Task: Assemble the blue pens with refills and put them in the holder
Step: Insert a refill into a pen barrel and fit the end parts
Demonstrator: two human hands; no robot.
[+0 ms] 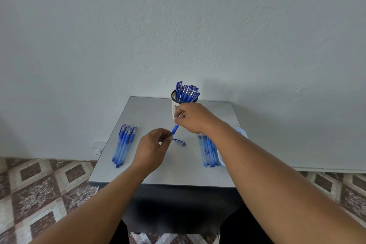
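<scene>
Bare forearms, hands [150, 146] (no sleeves, rings visible).

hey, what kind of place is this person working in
Probably a plain room in a home: a small grey table against a bare white wall, over a patterned tile floor.

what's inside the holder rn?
The holder at the table's far edge has a bunch of capped blue pens standing in it, caps up. Its wall and the right hand cover their lower parts, so the count is unclear.
</scene>
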